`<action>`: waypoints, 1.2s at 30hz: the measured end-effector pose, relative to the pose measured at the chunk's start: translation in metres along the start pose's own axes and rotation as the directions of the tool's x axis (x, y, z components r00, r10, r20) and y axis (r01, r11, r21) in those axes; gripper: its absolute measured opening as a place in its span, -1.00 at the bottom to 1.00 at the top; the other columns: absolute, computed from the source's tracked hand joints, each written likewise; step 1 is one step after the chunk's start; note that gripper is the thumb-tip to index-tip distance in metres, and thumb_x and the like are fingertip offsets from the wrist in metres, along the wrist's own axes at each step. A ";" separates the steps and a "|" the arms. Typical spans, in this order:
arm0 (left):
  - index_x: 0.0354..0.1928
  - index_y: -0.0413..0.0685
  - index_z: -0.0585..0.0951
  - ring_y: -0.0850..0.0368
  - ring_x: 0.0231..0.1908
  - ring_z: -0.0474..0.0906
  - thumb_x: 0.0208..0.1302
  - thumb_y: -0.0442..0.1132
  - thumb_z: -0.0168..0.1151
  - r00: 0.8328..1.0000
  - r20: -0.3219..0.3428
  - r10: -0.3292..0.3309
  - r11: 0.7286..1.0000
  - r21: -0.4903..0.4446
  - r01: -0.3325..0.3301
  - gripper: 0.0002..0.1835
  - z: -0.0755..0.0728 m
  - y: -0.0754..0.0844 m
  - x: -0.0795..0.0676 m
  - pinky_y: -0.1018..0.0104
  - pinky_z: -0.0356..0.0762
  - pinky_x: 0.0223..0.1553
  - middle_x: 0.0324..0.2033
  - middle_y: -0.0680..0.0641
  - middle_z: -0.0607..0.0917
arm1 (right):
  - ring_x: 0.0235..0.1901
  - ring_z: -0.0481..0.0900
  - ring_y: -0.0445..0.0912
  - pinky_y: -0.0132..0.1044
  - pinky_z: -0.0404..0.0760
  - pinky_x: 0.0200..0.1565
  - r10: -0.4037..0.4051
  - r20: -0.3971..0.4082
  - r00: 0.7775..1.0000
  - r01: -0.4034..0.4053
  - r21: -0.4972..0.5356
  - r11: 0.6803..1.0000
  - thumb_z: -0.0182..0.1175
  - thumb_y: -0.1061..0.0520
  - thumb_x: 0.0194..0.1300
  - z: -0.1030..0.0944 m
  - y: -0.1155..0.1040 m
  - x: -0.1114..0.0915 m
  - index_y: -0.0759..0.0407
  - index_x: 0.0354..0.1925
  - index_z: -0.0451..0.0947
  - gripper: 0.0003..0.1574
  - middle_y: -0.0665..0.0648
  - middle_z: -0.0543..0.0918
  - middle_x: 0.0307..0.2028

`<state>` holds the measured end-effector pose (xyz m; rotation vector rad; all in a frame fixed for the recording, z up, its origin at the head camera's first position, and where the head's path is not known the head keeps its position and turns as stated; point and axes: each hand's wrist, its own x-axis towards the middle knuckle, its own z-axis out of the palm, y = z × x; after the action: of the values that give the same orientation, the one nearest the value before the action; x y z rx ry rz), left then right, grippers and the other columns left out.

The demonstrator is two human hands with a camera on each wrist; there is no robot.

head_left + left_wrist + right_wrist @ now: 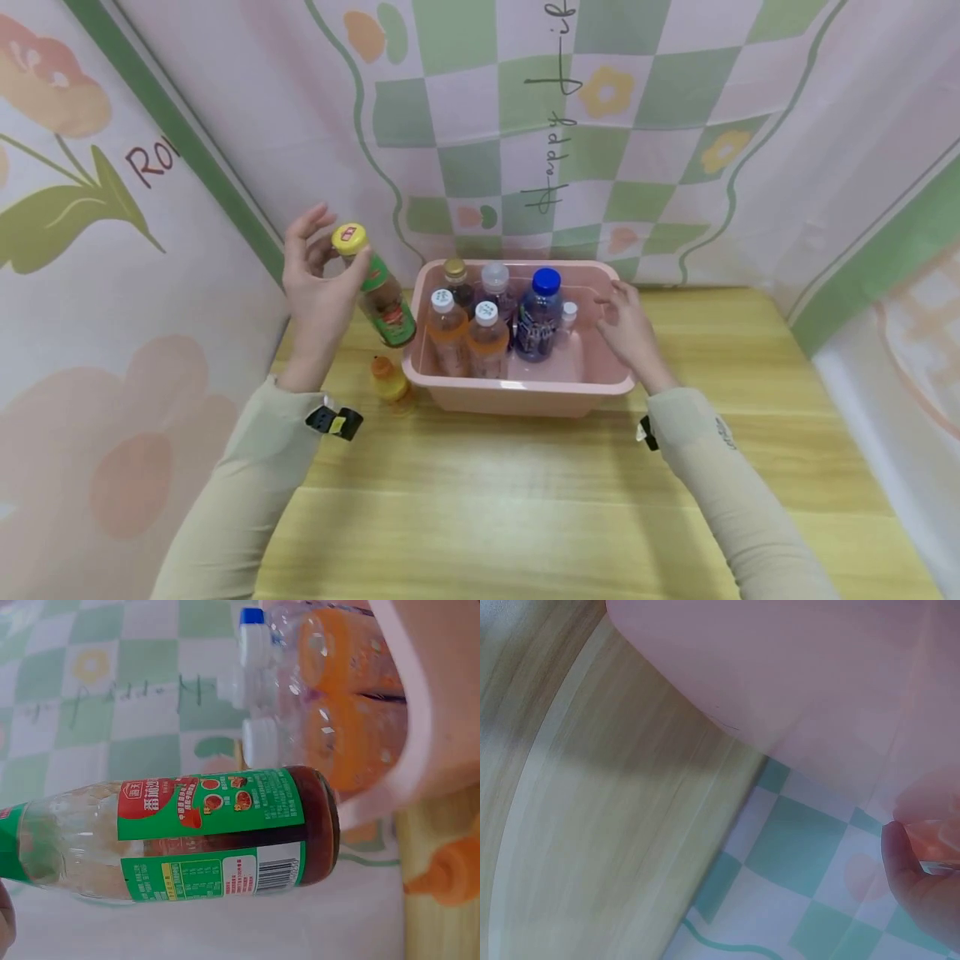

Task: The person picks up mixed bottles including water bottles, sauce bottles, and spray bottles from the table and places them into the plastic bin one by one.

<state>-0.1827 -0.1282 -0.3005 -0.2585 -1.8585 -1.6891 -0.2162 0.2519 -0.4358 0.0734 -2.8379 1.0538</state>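
Note:
My left hand (324,279) pinches a glass sauce bottle (387,302) near its yellow cap. It has a green and red label and hangs tilted at the left of a pink plastic bin (517,400), its base close to the bin's rim. In the left wrist view the sauce bottle (217,832) shows reddish-brown sauce and a barcode. My right hand (628,329) grips the bin's right rim. Inside the bin stand two orange-banded bottles (487,343) with white caps, a blue-capped bottle (538,321), a gold-capped bottle (457,283) and a clear-capped bottle (496,287).
A small yellow bottle with an orange cap (390,382) stands on the wooden table (487,508), left of the bin. A small white-capped bottle (568,321) sits at the bin's right part. Behind the bin hangs a green and white checked cloth (540,158).

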 end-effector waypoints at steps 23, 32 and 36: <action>0.27 -0.24 0.30 0.10 -0.15 0.59 0.06 -0.52 0.28 0.975 0.169 0.144 0.986 -0.109 -0.127 -0.32 0.072 0.050 -0.009 0.48 0.55 -0.20 0.11 -0.21 0.40 | 0.28 0.18 0.48 0.36 0.28 0.24 0.003 0.004 1.000 -0.003 0.004 1.000 0.10 0.32 0.19 -0.001 0.001 0.000 0.47 0.14 0.39 -0.48 0.45 0.02 0.42; 0.28 -0.24 0.31 -0.04 -0.09 0.59 0.07 -0.48 0.32 0.954 0.260 0.146 0.985 -0.127 -0.116 -0.31 0.095 0.057 -0.019 0.40 0.54 -0.05 0.14 -0.25 0.38 | 0.28 0.18 0.49 0.36 0.27 0.24 0.011 0.012 1.000 -0.011 -0.003 1.000 0.09 0.34 0.19 0.000 0.001 0.000 0.48 0.15 0.37 -0.47 0.44 0.01 0.43; 0.28 -0.20 0.33 0.00 -0.06 0.60 0.08 -0.45 0.33 0.936 0.319 0.149 0.987 -0.107 -0.121 -0.32 0.103 0.058 -0.023 0.33 0.59 -0.03 0.13 -0.22 0.39 | 0.28 0.18 0.49 0.36 0.28 0.24 0.016 0.011 1.000 -0.016 0.001 1.000 0.09 0.34 0.19 0.001 0.001 0.000 0.48 0.15 0.38 -0.47 0.43 0.01 0.43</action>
<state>-0.1650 -0.0140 -0.2653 -0.7253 -1.9491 -1.7125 -0.2167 0.2521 -0.4368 0.0569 -2.8523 1.0607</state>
